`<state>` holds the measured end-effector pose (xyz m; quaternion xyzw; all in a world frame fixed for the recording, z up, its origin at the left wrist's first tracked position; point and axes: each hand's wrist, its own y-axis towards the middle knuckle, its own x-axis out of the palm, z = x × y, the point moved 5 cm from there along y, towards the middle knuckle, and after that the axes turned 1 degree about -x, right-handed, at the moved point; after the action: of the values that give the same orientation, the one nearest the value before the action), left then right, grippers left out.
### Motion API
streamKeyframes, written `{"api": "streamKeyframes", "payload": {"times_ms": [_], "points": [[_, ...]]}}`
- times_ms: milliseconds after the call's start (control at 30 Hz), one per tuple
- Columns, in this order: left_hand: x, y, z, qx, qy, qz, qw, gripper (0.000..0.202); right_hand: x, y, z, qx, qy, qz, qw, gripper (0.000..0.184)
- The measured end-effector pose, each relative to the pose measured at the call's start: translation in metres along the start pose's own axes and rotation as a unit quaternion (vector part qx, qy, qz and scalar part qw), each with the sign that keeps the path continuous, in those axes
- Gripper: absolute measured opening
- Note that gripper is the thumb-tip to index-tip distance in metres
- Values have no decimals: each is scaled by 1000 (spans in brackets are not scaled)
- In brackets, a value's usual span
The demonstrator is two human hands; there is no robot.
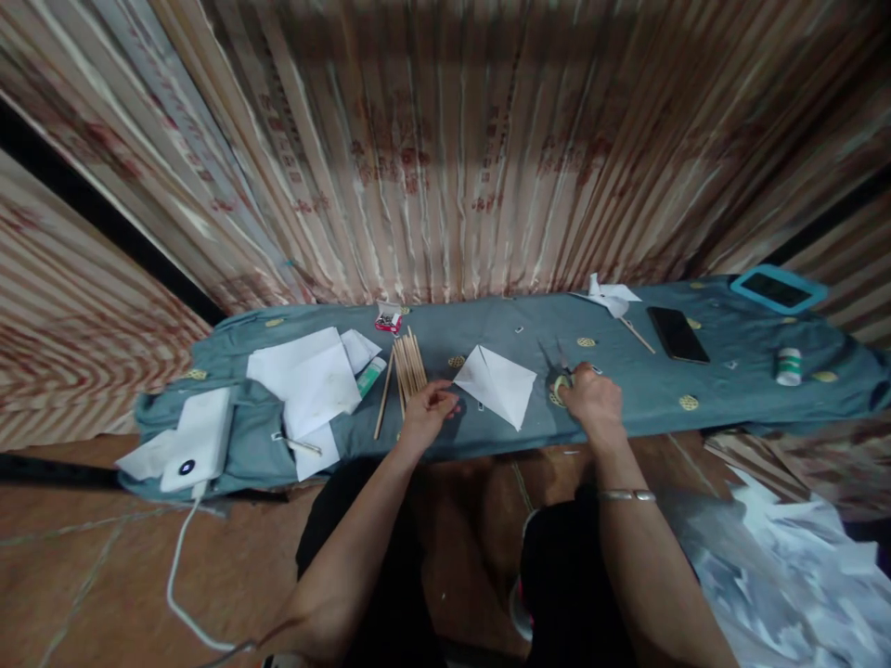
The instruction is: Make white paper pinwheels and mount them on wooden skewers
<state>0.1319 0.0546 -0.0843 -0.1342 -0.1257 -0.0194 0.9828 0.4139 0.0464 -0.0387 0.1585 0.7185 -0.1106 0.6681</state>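
A white paper square (497,382) with cut slits lies flat on the cloth-covered table in front of me. My left hand (430,408) is beside its left corner, fingers loosely bent and apart; whether a fingertip touches the corner I cannot tell. Just left of that hand lies a bundle of thin wooden sticks (409,364). To the right of the paper, my right hand (594,397) is closed around the handles of scissors (562,357), whose blades point away from me. Its fingers partly hide the handles.
A small red box (388,317), white papers (316,380) and a power bank (197,441) lie left. A paper pinwheel on a stick (613,299), a phone (677,335), a blue-framed tablet (778,288) and a glue bottle (789,366) are right. Curtains hang behind.
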Motion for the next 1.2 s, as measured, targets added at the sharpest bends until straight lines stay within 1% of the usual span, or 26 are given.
{"api": "streamKeyframes", "payload": {"times_ms": [100, 200, 267, 367, 400, 433, 467, 500, 533, 600, 700, 767, 800, 900, 1000, 1067, 1200], "points": [[-4, -4, 6, -3, -3, 8, 1000, 30, 1, 2, -2, -16, -2, -26, 1000, 34], [2, -8, 15, 6, -15, 6, 1000, 27, 5, 4, -6, -39, -9, -42, 998, 29], [10, -11, 20, 22, -22, 3, 1000, 26, 7, 5, -8, -43, -14, -36, 998, 29], [16, -14, 27, 43, -19, 0, 999, 23, 8, 5, -11, -35, -11, -21, 999, 35], [15, -15, 30, 59, 11, 1, 998, 21, 8, 5, -12, -34, -8, -19, 999, 36], [11, -16, 35, 82, 64, 5, 995, 20, 8, 4, -13, -36, -6, -19, 999, 35], [5, -17, 40, 112, 137, 12, 984, 21, 8, 3, -14, -40, -4, -21, 999, 34], [-4, -18, 46, 149, 241, 26, 959, 22, 8, 2, -15, -44, -3, -25, 999, 31], [-15, -18, 52, 169, 304, 43, 936, 23, 8, 1, -16, -47, -4, -28, 998, 30], [-43, -17, 62, 180, 365, 71, 911, 25, 8, -2, -15, -46, -5, -32, 998, 30], [-82, -13, 77, 188, 469, 105, 856, 29, 8, -5, -12, -35, -2, -33, 999, 33], [-101, -8, 83, 178, 532, 116, 820, 32, 7, -6, -11, -35, 5, -36, 999, 34], [-106, -5, 84, 173, 559, 114, 803, 34, 7, -6, -10, -36, 8, -37, 999, 34], [-114, 2, 83, 159, 624, 107, 758, 43, 8, -5, -7, -38, 14, -34, 999, 34], [-114, 6, 79, 147, 664, 103, 726, 50, 12, -2, -6, -46, 19, -30, 998, 34], [-114, 7, 78, 141, 677, 103, 715, 50, 15, -1, -6, -51, 24, -27, 998, 32], [-110, 2, 81, 144, 682, 105, 710, 46, 17, -1, -5, -54, 46, -6, 997, 29]]}}
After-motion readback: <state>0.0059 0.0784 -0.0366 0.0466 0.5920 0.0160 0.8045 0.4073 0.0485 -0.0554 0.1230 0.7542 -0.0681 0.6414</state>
